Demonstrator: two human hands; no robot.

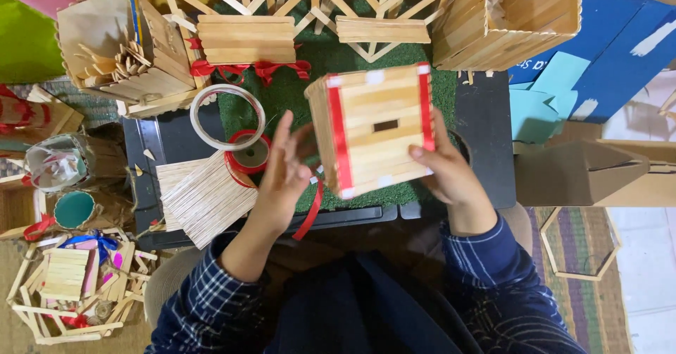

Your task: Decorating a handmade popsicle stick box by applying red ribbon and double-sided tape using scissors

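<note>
While ribbon-edged, the slatted wooden box fills the right hand

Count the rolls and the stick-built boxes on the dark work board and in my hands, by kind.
Tape ring, whitish: 1
Red ribbon spool: 1
Stick box with red trim, held by right hand, left hand beside it: 1
Total: 3

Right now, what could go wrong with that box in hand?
The right hand alone grips the stick box; the left hand is open beside it, so the box could tip or drop. The loose red ribbon trailing below may snag on the left hand or tug its spool.
</note>
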